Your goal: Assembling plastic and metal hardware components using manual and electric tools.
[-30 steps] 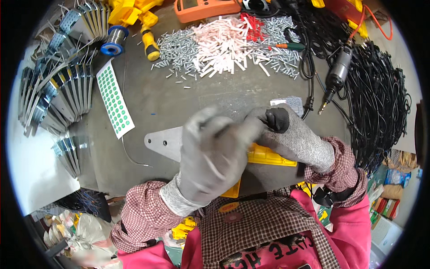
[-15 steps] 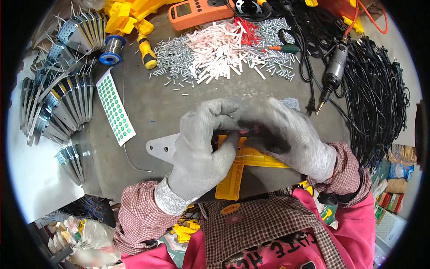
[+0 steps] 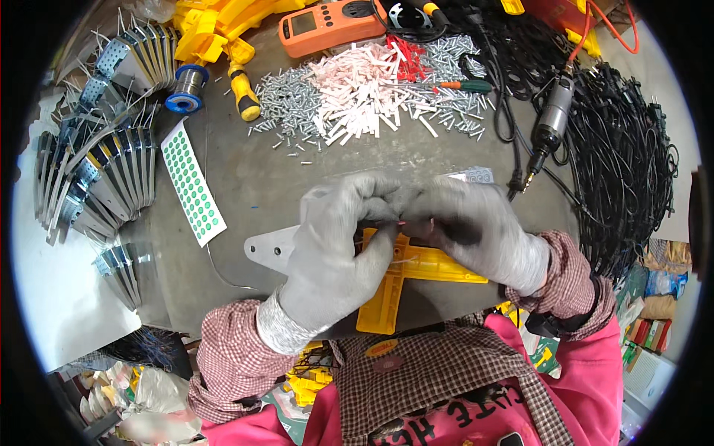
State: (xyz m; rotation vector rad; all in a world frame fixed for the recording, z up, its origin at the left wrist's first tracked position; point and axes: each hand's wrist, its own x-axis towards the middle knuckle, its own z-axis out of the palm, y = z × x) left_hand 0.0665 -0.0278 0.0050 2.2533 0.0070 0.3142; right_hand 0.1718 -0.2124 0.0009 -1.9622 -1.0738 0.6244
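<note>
Head view, centre: the left hand (image 3: 338, 249) and the right hand (image 3: 468, 227), both in grey gloves, meet fingertip to fingertip just above the middle of the frame.
Left hand grip: fingers curled in and pinched at a small pinkish piece (image 3: 401, 221) between the two hands; the piece is too small to tell what it is.
Right hand grip: fingers bunched tight at the same spot, closing on that small piece from the other side.
Beneath the hands: a yellow plastic cross-shaped part (image 3: 405, 279) lies flat on the grey table (image 3: 253, 171), its long arm pointing toward the lower edge; the left palm covers part of it.
Left of the hands: a flat grey metal plate (image 3: 269, 249) with holes pokes out from under the left hand.
Upper centre: a heap of silver screws (image 3: 286, 100) sits just beside a pile of white and pink plastic sleeves (image 3: 361, 93).
Top edge: an orange multimeter (image 3: 331, 26).
Upper left: a blue solder spool (image 3: 184, 88), a yellow-handled screwdriver (image 3: 244, 93), and fanned stacks of metal brackets (image 3: 111, 186).
Left centre: a white strip of green dot stickers (image 3: 193, 182).
Right side: a grey rotary tool (image 3: 550, 126) beside a big tangle of black cables (image 3: 625, 171).
</note>
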